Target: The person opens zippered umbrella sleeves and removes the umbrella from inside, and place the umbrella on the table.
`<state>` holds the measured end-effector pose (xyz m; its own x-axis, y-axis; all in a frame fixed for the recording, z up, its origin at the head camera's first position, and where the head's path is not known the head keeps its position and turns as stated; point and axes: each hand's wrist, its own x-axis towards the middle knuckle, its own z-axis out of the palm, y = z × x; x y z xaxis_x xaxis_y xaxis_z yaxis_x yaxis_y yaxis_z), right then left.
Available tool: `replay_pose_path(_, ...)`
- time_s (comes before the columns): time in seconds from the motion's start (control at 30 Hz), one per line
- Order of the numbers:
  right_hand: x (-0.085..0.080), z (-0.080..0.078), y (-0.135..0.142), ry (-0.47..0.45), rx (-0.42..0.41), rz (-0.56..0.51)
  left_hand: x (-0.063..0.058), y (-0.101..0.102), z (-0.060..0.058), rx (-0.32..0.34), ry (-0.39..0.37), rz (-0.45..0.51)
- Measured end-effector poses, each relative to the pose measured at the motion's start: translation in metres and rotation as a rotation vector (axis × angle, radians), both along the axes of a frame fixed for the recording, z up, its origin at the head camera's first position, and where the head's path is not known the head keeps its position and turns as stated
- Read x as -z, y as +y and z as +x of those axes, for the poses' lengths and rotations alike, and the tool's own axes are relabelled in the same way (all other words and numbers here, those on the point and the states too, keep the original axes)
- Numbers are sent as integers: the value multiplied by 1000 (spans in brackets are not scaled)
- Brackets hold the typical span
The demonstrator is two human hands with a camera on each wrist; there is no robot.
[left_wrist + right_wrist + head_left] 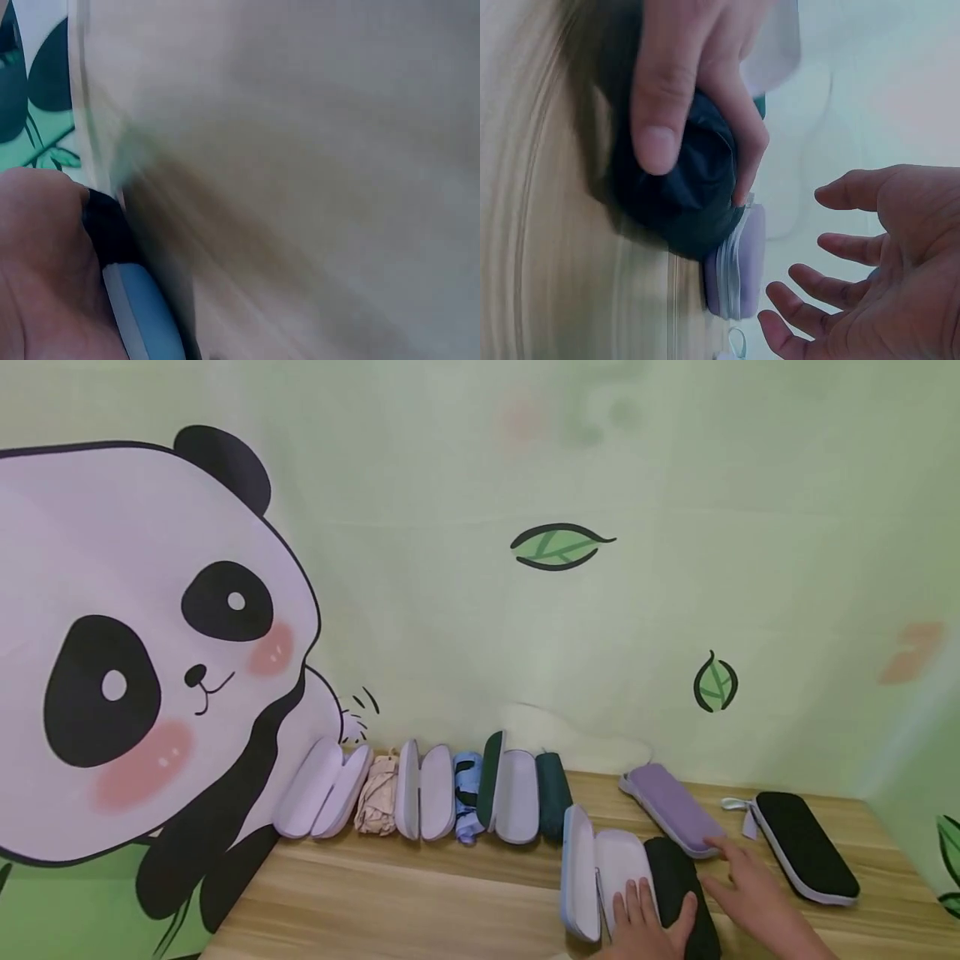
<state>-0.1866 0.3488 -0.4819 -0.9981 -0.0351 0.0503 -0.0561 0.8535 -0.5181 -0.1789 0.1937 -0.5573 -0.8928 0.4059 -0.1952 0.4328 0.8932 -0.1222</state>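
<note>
My left hand [648, 922] is on a rolled black bundle, probably a compact umbrella [681, 881], lying beside an opened light-blue hard case [576, 877]. In the right wrist view its thumb and a bent finger straddle the end of the dark umbrella [686, 184]. The left palm [45, 270] hangs over the case's blue shell [150, 311] in the left wrist view. My right hand [757, 893] has loosely extended fingers near the lower end of a purple zipped case [671, 810]. In the right wrist view the right hand [892, 277] holds nothing.
Along the back stand opened hard cases, one pale pink [322, 793], one grey-lined [435, 793] and one dark green [491, 781]. Between them lie beige [377, 797], blue [468, 793] and green [553, 797] bundles. A black zipped case [806, 843] lies at right. A panda-print cloth [420, 593] hangs behind.
</note>
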Motion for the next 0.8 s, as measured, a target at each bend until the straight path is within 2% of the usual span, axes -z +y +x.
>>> replay_pose_path(0.07, -2, -1, 1, -20, 9, 1, -9, -1, -11, 21, -99, 24)
replay_pose_path(0.13, -2, -1, 3, -34, 20, 16, -13, -2, -20, 44, -120, 62)
replay_pose_path(0.3, 1, 1, 8, -29, 32, 31, -13, -2, -36, 22, -78, 112)
replay_pose_path(0.47, 4, 3, 12, -21, 23, -3, -13, -1, -54, -47, -68, 142)
replay_pose_path(0.6, 5, 5, 16, -6, 20, 12, -16, 2, -59, -81, -78, 176)
replay_pose_path(0.8, 8, 8, 21, -8, 17, -15, -15, 4, -56, -131, -68, 193)
